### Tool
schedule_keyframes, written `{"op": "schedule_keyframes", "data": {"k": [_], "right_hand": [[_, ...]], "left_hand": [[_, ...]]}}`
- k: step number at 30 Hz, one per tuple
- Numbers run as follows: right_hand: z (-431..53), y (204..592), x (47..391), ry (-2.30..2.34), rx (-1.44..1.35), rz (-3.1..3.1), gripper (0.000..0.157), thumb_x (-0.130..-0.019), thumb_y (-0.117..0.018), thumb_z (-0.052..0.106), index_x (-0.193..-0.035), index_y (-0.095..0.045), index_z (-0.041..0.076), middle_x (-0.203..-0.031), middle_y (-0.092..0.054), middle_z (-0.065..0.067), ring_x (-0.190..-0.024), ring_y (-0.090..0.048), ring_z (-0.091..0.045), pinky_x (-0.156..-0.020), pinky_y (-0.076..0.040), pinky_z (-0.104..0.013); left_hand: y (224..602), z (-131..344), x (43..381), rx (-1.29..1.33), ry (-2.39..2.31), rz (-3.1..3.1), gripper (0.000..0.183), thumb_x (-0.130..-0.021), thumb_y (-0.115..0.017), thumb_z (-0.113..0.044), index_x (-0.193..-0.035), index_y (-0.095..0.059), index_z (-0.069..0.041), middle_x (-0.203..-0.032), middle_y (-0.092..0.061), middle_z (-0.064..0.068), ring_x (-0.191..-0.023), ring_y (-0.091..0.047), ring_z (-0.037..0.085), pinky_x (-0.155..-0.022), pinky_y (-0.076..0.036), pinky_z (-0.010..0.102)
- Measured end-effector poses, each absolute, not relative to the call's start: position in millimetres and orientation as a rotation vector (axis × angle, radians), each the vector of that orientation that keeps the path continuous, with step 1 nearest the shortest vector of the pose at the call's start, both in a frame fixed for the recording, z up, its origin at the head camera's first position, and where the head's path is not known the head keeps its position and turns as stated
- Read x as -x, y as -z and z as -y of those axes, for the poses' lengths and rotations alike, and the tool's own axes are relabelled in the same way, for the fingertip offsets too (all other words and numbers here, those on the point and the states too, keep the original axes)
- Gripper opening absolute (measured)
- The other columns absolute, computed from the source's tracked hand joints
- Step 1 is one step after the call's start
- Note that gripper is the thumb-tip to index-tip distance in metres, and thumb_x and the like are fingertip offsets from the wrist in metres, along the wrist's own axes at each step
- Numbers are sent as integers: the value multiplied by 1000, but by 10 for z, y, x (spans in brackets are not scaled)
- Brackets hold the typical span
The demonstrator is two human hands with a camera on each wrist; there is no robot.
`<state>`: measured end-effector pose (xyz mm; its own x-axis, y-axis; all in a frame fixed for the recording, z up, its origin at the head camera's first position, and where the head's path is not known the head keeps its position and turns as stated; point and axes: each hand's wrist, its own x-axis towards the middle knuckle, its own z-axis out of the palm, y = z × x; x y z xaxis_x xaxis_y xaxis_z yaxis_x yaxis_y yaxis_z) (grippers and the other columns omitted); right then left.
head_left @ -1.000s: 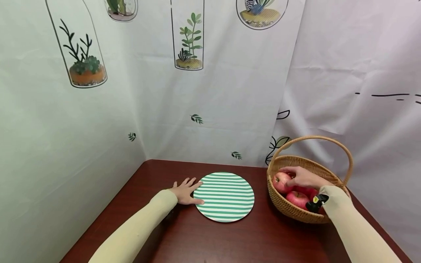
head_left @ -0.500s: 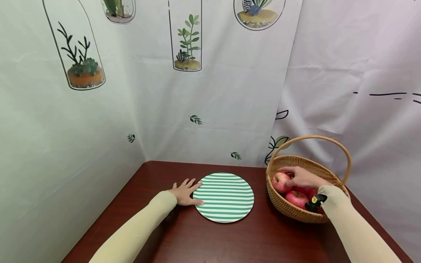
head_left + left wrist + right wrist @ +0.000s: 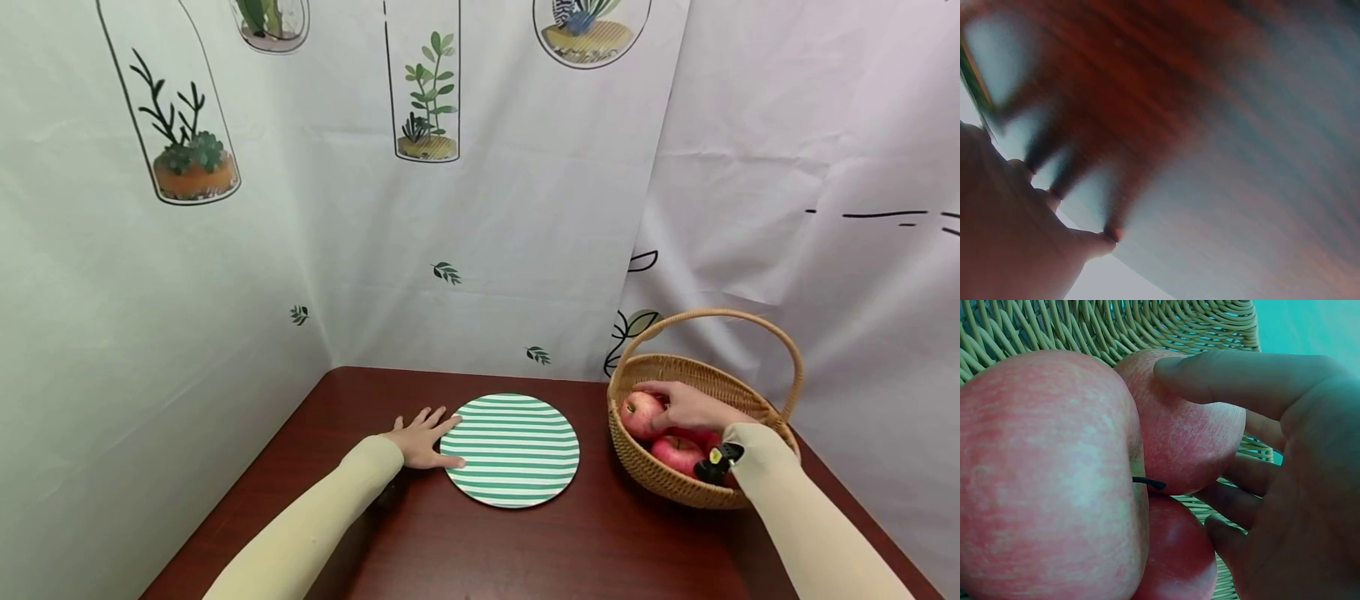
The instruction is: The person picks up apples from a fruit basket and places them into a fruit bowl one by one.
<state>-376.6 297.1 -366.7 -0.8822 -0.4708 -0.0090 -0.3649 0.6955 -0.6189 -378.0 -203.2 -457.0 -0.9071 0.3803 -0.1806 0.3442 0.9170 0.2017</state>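
On the left of the table, my left hand lies with fingers spread, its thumb and forefinger tips at the edge of a round green-and-white striped placemat. My right hand reaches into a wicker basket at the right and grips a pinkish-red apple. In the right wrist view the thumb bends over that apple, while the fingers curl round its far side, partly hidden. A larger-looking apple with a dark stem is close to the camera, and a deeper red apple shows beneath.
The basket's tall arched handle rises behind the right hand. Red-brown wood forms the table. A white cloth wall with printed plants borders the back and both sides.
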Motion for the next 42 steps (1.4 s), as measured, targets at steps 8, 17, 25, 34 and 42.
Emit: {"op": "schedule_keyframes", "data": {"k": [8, 17, 25, 34, 42], "right_hand": [[-2970, 3678, 3760, 991, 647, -2731, 82, -76, -84, 19, -148, -47, 4, -123, -64, -17, -102, -60, -23, -83, -50, -32], [-2935, 3685, 3753, 1007, 633, -2777, 79, -75, -84, 19, -146, -51, 7, -122, -65, -15, -98, -60, -22, -81, -50, -32], [-2897, 3692, 3759, 982, 590, -2840, 77, -73, -85, 18, -143, -55, 11, -116, -66, -12, -93, -61, -20, -80, -50, -32], [-2865, 3688, 3770, 961, 673, -2858, 75, -74, -84, 20, -142, -55, 10, -114, -66, -12, -95, -60, -21, -81, -49, -34], [-2832, 3704, 3772, 977, 655, -2850, 71, -75, -85, 24, -140, -58, 16, -107, -68, -9, -92, -61, -21, -78, -50, -35]], "left_hand": [[4582, 2033, 3796, -556, -232, -2866, 98, -81, -48, -87, -161, -19, -38, -171, -11, 3, -157, -9, 34, -114, -9, 74], [4604, 2046, 3797, -559, -225, -2872, 100, -80, -47, -89, -162, -19, -38, -171, -10, 3, -157, -8, 34, -114, -8, 75], [4631, 2053, 3819, -549, -236, -2881, 101, -78, -47, -91, -161, -19, -40, -171, -9, 1, -157, -8, 34, -114, -7, 74], [4588, 2040, 3795, -556, -221, -2874, 102, -79, -46, -90, -162, -19, -38, -171, -9, 3, -157, -7, 34, -114, -7, 75], [4647, 2057, 3814, -559, -239, -2891, 101, -79, -46, -91, -161, -20, -38, -171, -10, 2, -157, -8, 34, -114, -8, 75]]}}
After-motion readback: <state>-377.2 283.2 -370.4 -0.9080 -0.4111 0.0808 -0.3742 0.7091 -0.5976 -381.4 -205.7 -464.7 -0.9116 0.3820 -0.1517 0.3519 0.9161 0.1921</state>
